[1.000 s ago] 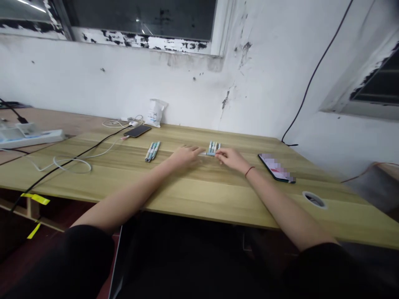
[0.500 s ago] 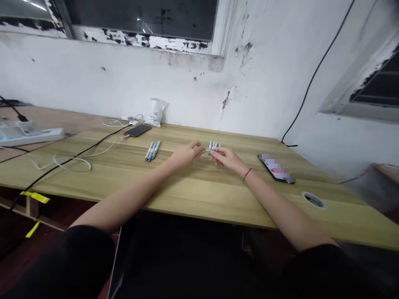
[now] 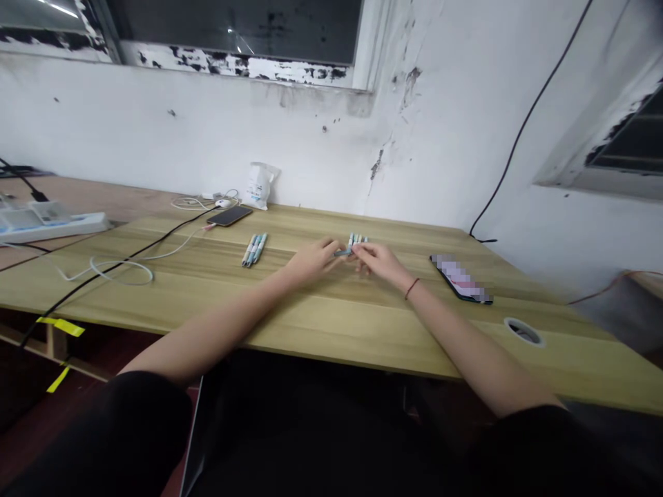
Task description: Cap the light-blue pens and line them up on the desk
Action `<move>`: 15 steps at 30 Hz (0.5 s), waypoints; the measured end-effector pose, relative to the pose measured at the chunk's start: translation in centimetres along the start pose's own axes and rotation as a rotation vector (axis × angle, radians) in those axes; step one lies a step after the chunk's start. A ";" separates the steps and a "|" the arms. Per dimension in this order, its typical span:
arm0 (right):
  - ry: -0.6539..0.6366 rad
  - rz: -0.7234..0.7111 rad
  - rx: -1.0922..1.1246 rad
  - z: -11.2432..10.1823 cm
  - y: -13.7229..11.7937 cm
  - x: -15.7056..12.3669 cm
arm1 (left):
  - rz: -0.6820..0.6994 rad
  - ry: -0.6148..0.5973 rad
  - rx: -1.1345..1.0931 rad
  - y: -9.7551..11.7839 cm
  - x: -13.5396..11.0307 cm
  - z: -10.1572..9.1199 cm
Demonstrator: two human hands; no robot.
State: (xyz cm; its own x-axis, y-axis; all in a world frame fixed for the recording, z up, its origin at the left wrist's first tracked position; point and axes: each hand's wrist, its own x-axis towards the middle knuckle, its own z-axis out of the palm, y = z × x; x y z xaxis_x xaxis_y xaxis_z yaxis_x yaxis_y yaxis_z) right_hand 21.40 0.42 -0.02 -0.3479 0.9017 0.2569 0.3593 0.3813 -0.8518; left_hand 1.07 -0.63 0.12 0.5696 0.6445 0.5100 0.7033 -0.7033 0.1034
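Head view: a pale wooden desk [image 3: 129, 304] stands under a peeling white wall [image 3: 207, 131]; the right hand [image 3: 376, 264] narrowly pinches a blue pen [image 3: 342, 252], the left hand [image 3: 313, 261] curled just beside it.

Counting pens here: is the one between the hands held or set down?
Held: the pen pokes sideways from the right hand's fingers, toward the left hand.

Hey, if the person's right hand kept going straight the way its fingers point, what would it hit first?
Probably the slim light-blue pen held crosswise between the hands, right at the fingertips of the bare right hand, which may already touch it. Beyond it lies the bare left hand. Depth is hard to judge from this view.
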 end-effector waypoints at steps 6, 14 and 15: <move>-0.012 0.012 -0.038 0.0 0.2 0.1 | 0.042 0.011 -0.009 0.0 0.0 0.4; 0.052 -0.101 -0.052 -0.1 0.2 0.1 | 0.003 0.001 0.000 -0.2 0.1 0.5; 0.048 -0.079 -0.054 0.0 0.2 0.1 | 0.004 0.002 -0.002 -0.2 0.1 0.5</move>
State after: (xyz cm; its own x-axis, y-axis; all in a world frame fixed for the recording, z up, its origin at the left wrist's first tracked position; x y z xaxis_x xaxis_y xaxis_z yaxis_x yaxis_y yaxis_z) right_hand 21.46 0.55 -0.12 -0.3352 0.8768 0.3447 0.3793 0.4605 -0.8025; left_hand 1.18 -0.24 -0.23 0.5718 0.6408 0.5123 0.7000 -0.7067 0.1026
